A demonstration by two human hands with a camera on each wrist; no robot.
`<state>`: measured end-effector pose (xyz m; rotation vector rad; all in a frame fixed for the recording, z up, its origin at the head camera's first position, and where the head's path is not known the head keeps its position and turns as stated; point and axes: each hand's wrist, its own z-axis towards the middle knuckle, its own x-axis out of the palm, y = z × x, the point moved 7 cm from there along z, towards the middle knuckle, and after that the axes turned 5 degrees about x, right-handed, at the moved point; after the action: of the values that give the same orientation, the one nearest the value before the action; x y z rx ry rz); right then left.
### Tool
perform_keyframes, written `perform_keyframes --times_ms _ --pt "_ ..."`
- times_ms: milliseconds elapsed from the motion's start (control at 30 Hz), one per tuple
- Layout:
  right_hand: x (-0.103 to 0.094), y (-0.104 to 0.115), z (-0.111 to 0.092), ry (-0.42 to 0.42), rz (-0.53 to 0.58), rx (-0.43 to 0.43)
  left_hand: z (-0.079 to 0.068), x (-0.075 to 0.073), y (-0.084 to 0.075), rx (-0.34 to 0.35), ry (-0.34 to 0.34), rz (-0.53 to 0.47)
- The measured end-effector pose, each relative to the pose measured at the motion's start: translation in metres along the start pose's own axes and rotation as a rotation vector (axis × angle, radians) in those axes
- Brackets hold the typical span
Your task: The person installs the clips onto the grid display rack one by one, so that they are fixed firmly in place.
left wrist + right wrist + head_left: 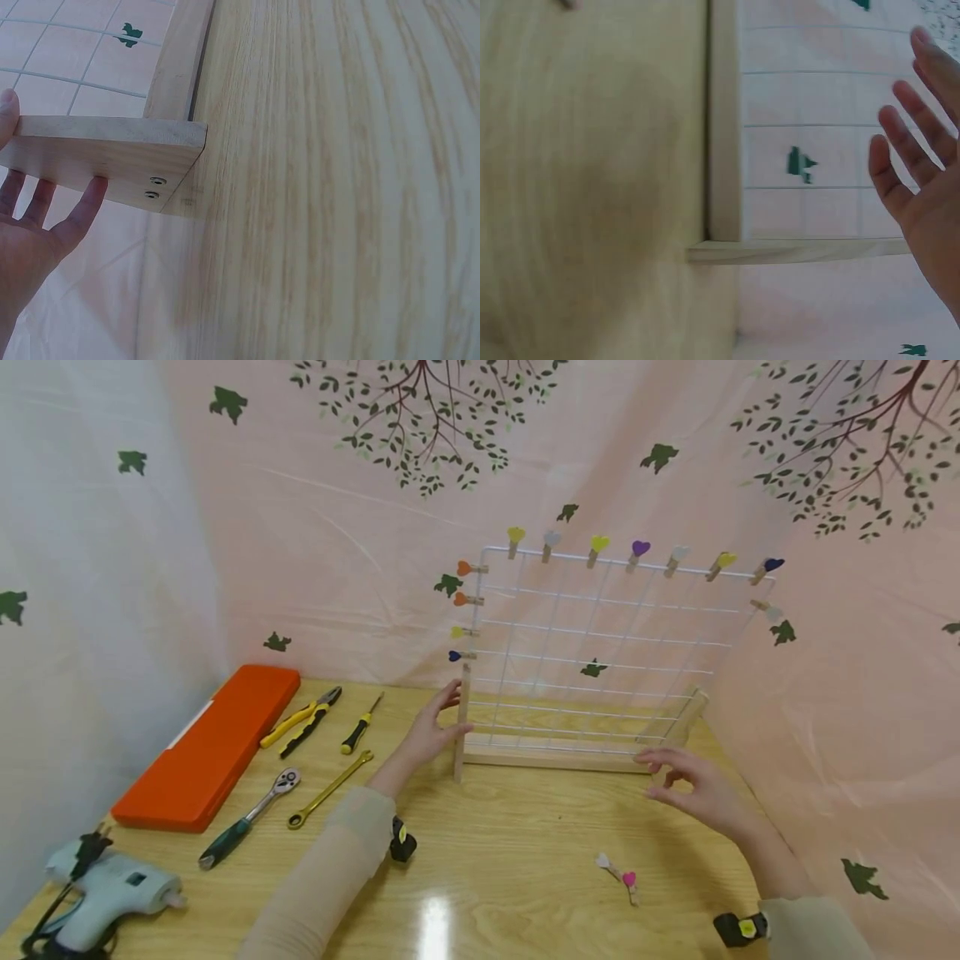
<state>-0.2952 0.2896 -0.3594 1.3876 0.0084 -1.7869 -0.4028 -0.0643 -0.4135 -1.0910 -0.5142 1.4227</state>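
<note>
A white wire grid [573, 557] stands tilted in a wooden stand [555, 761]. Small wooden clothespins with coloured hearts, such as a purple one [640, 549], are clipped along its top and both sides. My left hand [429, 735] grips the stand's left side board [112, 154], thumb on one side and fingers on the outer face, where two screws show. Close to the right side board [686, 718], my right hand [693, 785] hovers with loosely bent fingers, holding nothing. Two loose clothespins, one white-hearted [609, 865] and one pink-hearted [630, 885], lie on the table in front.
To the left lie an orange case [217, 752], pliers [307, 722], a screwdriver [362, 731], a wrench [330, 789] and a ratchet [251, 818]. A glue gun [112, 881] with a cord sits at the near left corner. Printed cloth [360, 568] hangs behind and beside the table.
</note>
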Motion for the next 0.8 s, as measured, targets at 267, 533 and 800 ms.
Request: perform_keyframes --times_ms 267,533,800 --pt "0.049 -0.009 -0.024 0.249 0.077 0.039 0.000 0.000 0.001 0.012 0.001 -0.025" --pt "0.085 0.002 -0.031 0.379 0.175 -0.020 0.001 -0.001 0.001 0.003 0.008 -0.015" --pt "0.107 0.003 -0.030 0.527 0.265 0.021 -0.005 -0.003 -0.026 -0.044 0.033 -0.053"
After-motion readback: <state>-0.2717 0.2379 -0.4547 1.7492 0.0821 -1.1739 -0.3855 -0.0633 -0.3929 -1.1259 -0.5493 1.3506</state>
